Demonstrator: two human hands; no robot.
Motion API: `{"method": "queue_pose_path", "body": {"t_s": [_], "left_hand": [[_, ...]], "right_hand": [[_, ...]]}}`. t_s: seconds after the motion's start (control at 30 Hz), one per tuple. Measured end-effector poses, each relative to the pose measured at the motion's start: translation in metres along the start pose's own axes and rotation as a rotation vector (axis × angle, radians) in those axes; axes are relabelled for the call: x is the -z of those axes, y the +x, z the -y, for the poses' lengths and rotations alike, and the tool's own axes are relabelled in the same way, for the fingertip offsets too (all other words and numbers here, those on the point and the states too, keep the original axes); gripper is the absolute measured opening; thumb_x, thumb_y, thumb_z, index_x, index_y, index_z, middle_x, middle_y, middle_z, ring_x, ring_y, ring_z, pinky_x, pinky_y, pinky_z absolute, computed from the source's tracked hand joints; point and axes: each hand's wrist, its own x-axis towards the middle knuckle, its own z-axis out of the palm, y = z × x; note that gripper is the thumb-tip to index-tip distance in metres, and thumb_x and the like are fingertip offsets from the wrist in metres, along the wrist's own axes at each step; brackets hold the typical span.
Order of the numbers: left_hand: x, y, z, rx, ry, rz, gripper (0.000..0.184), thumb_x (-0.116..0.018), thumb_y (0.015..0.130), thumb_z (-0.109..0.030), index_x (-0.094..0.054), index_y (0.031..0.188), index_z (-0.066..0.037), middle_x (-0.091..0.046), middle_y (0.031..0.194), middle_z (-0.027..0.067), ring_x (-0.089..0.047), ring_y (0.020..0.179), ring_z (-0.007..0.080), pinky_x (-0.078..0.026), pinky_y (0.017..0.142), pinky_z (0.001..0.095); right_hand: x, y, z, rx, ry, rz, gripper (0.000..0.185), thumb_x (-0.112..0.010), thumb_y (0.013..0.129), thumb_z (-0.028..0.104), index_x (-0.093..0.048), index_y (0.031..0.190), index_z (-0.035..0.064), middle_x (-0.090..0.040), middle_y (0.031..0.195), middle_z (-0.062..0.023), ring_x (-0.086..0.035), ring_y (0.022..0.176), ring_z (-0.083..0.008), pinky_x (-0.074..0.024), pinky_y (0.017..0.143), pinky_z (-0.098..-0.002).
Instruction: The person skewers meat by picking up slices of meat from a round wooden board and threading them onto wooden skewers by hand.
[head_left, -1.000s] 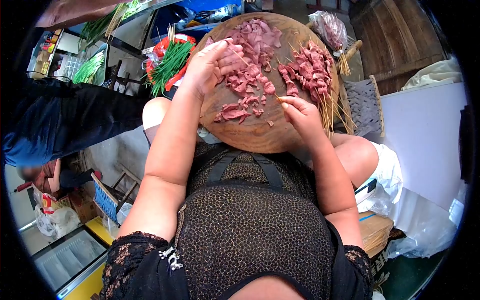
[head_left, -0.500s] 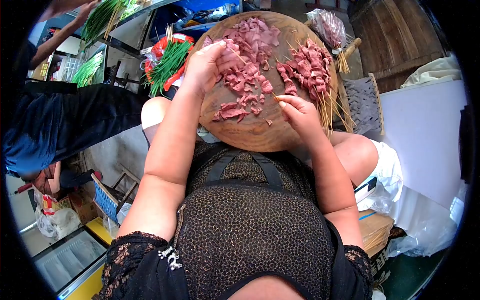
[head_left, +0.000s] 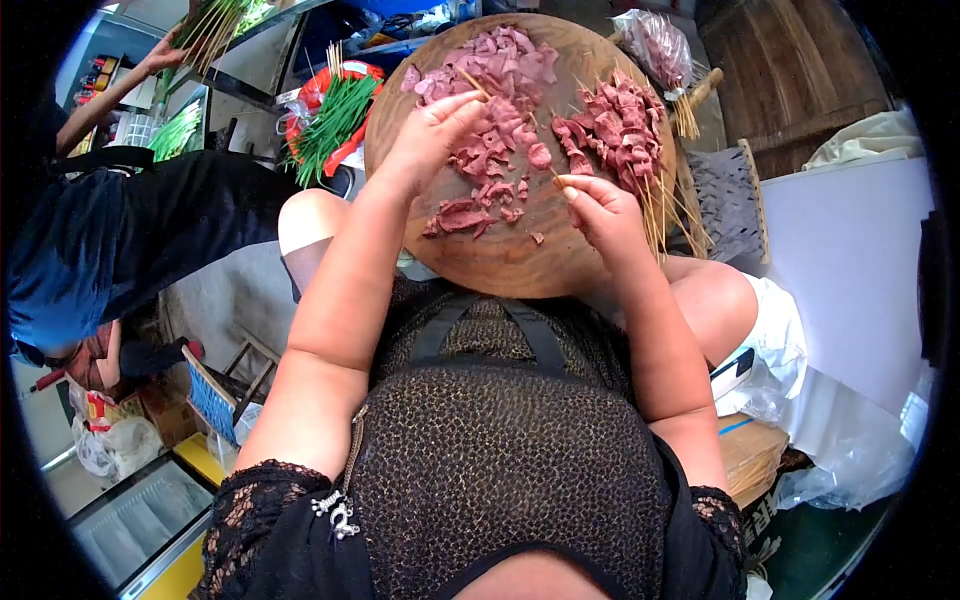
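Both hands are up over the round brown wooden table [head_left: 475,268], one thin pale wooden skewer [head_left: 474,82] between them. It runs slantwise from near the table's middle toward the far-left edge, with dark red meat pieces [head_left: 540,156] on its lower stretch.

Right hand [head_left: 603,212]: thumb-and-finger grip clamped on the skewer's lower end, just below the lowest piece. Left hand [head_left: 432,138]: grip pinched together at the upper stretch, with bare stick poking out past the fingertips. Can't tell if there's meat inside that pinch.

Stock: pile of thin pinkish-red meat slices [head_left: 502,58] at the far edge; small dark red scraps [head_left: 458,216] toward the near-left edge. Bunch of meat-loaded wooden skewers [head_left: 625,125] along the right edge, bare ends overhanging it. Clear plastic bag of skewered meat [head_left: 655,48] is off the table, beyond the far-right edge.

Handling notes, my judgement: right grip should stay close under the meat, since a stick this thin likely bows if pushed from far back. Left fingers belong beside the point, never in line with it. Slices look soft and floppy, so fold and pierce through the thick part; thin edges would probably tear. Slide each piece down by light pressure, snug against its neighbour, no squashing. Leave the lower end bare for holding.
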Motion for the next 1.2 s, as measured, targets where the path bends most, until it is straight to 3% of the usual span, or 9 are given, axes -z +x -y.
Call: {"method": "queue_pose_path", "body": {"t_s": [0.13,0.2,0.37,0.47,0.57,0.6,0.8,1.07,1.2], "left_hand": [[0.02,0.0,0.009,-0.139,0.552,-0.079,0.019,-0.062,0.081,-0.01,-0.064,0.098,-0.005,-0.063,0.095,0.0036,-0.06,0.089,0.0145,-0.047,0.076,0.0259],[0.021,-0.005,0.017,-0.459,1.098,0.206,0.019,-0.064,0.075,-0.008,-0.065,0.093,-0.009,-0.062,0.087,0.0071,-0.059,0.085,0.022,-0.047,0.075,0.0307],[0.009,-0.011,0.039,-0.51,1.257,0.065,0.018,-0.061,0.076,-0.008,-0.066,0.093,-0.012,-0.055,0.08,0.011,-0.055,0.081,0.0288,-0.046,0.073,0.0352],[0.023,-0.006,0.047,-0.387,1.074,0.165,0.02,-0.059,0.08,-0.01,-0.065,0.099,-0.011,-0.058,0.084,0.0089,-0.057,0.081,0.0232,-0.046,0.074,0.0322],[0.029,-0.008,0.042,-0.063,0.322,-0.018,0.019,-0.057,0.085,-0.014,-0.065,0.1,-0.006,-0.063,0.095,0.0037,-0.058,0.081,0.0125,-0.045,0.073,0.0249],[0.028,-0.009,0.029,0.153,0.117,-0.093,0.024,-0.053,0.087,-0.013,-0.059,0.108,-0.003,-0.061,0.104,0.0093,-0.059,0.092,0.016,-0.047,0.081,0.028],[0.036,-0.006,0.007,0.11,-0.697,-0.166,0.024,-0.041,0.088,-0.008,-0.048,0.107,0.006,-0.056,0.108,0.0199,-0.057,0.1,0.031,-0.049,0.087,0.0418],[0.031,-0.005,0.009,0.039,-0.735,-0.125,0.019,-0.048,0.083,0.001,-0.049,0.102,0.002,-0.055,0.111,0.0207,-0.056,0.103,0.0323,-0.048,0.089,0.0427],[0.031,-0.007,0.009,0.029,-0.372,-0.084,0.024,-0.057,0.083,-0.005,-0.054,0.106,0.001,-0.06,0.103,0.0116,-0.061,0.093,0.0207,-0.052,0.079,0.0324]], "right_hand": [[0.002,-0.004,0.015,-0.062,0.082,-0.048,0.02,-0.056,0.086,0.01,-0.062,0.103,0.0019,-0.051,0.069,0.0061,-0.041,0.056,-0.0017,-0.0342,0.052,-0.0157],[0.003,-0.003,0.015,-0.049,0.109,-0.064,0.021,-0.056,0.085,0.01,-0.062,0.104,0.0015,-0.052,0.069,0.0057,-0.042,0.058,-0.0019,-0.0346,0.053,-0.0157],[0.003,-0.003,0.013,-0.059,0.094,-0.065,0.022,-0.056,0.085,0.01,-0.061,0.104,0.0014,-0.052,0.068,0.0054,-0.043,0.058,-0.0022,-0.0346,0.053,-0.0157],[0.004,-0.004,0.011,-0.062,0.107,-0.055,0.022,-0.056,0.086,0.01,-0.061,0.104,0.0011,-0.051,0.067,0.0057,-0.042,0.056,-0.0024,-0.034,0.052,-0.0159],[0.005,-0.004,0.008,-0.098,0.133,-0.012,0.021,-0.056,0.086,0.011,-0.062,0.104,0.0011,-0.051,0.065,0.0057,-0.041,0.054,-0.0025,-0.0332,0.05,-0.0163],[0.005,-0.004,0.007,-0.108,0.097,0.01,0.021,-0.056,0.086,0.012,-0.062,0.103,0.0014,-0.051,0.065,0.0054,-0.041,0.053,-0.0027,-0.0336,0.049,-0.0166],[0.003,-0.008,0.006,-0.137,-0.013,0.087,0.021,-0.056,0.085,0.013,-0.062,0.104,0.0029,-0.052,0.066,0.0047,-0.045,0.055,-0.0036,-0.0368,0.05,-0.0184],[0.0,-0.01,0.005,-0.07,-0.04,0.057,0.02,-0.053,0.087,0.011,-0.061,0.102,0.0014,-0.046,0.062,0.0063,-0.038,0.054,-0.0019,-0.0298,0.049,-0.0162],[0.001,-0.009,0.002,-0.095,-0.069,0.061,0.02,-0.053,0.086,0.011,-0.061,0.102,0.0014,-0.046,0.062,0.0062,-0.038,0.054,-0.0021,-0.03,0.049,-0.0163]]}}
